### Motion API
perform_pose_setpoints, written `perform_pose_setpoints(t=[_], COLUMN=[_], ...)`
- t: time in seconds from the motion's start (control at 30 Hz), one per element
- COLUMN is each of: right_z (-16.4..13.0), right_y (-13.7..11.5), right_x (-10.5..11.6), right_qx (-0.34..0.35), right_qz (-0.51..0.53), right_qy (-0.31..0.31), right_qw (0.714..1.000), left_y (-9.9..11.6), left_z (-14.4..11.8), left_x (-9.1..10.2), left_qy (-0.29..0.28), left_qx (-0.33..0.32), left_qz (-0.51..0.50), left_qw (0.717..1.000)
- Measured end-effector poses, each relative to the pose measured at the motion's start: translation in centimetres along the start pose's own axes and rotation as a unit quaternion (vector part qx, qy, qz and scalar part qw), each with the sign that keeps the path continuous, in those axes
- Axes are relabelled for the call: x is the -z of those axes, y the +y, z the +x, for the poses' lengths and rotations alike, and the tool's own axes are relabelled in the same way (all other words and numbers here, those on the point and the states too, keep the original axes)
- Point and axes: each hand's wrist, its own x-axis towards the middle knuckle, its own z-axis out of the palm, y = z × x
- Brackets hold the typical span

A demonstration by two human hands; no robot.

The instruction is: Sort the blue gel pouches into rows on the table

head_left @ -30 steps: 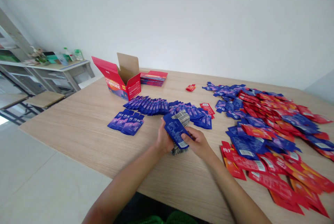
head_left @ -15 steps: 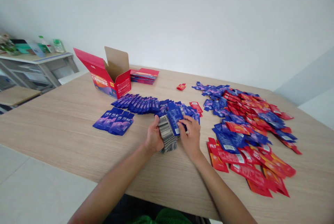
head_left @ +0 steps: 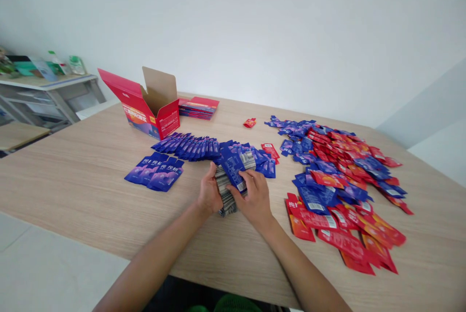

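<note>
A: State the position of the stack.

B: The thick stack of blue foil sachets [head_left: 228, 188] stands on edge on the light wooden table [head_left: 91, 181], near its front edge. The left hand [head_left: 208, 194] wraps the stack's left side, fingers curled around it as a stop. The right hand [head_left: 255, 199] presses from the right, its fingertips [head_left: 243, 187] pinching the front blue sachet [head_left: 233, 170] flat against the rest. Both grips are closed on the stack, which likely keeps the edges aligned.

A: Surroundings?

B: A fanned row of blue sachets [head_left: 192, 146] lies behind it, a mixed heap of red and blue sachets [head_left: 338, 171] to the right, and an open red cardboard carton [head_left: 151, 106] at the rear.

A: Limitations?

B: The stack's count and the left fingertips are hidden. Sachet print is illegible.
</note>
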Motion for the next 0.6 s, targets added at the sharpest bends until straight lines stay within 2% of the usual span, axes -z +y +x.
perform_pose_setpoints(t=[0.13, 0.27, 0.33, 0.47, 0.6], right_z=[0.0, 0.2, 0.3, 0.3, 0.3], right_y=[-0.7, -1.1, -1.1, -0.8, -0.5], right_x=[0.6, 0.9, 0.9, 1.0, 1.2], right_qx=[0.041, -0.021, -0.023, -0.004, 0.035], right_qz=[0.051, 0.113, 0.123, 0.039, -0.051], right_qy=[-0.049, -0.08, -0.096, -0.091, -0.077], right_qw=[0.997, 0.99, 0.987, 0.995, 0.995], left_y=[0.0, 0.2, -0.1, -1.2, -2.2], left_z=[0.2, 0.0, -0.1, -0.3, -0.7], left_x=[0.3, 0.3, 0.2, 0.4, 0.6], left_qy=[0.019, 0.007, -0.007, -0.014, -0.026], left_qx=[-0.005, -0.005, 0.004, 0.02, 0.086], left_qz=[-0.006, 0.017, 0.029, 0.054, 0.086], left_qw=[1.0, 1.0, 1.0, 0.998, 0.992])
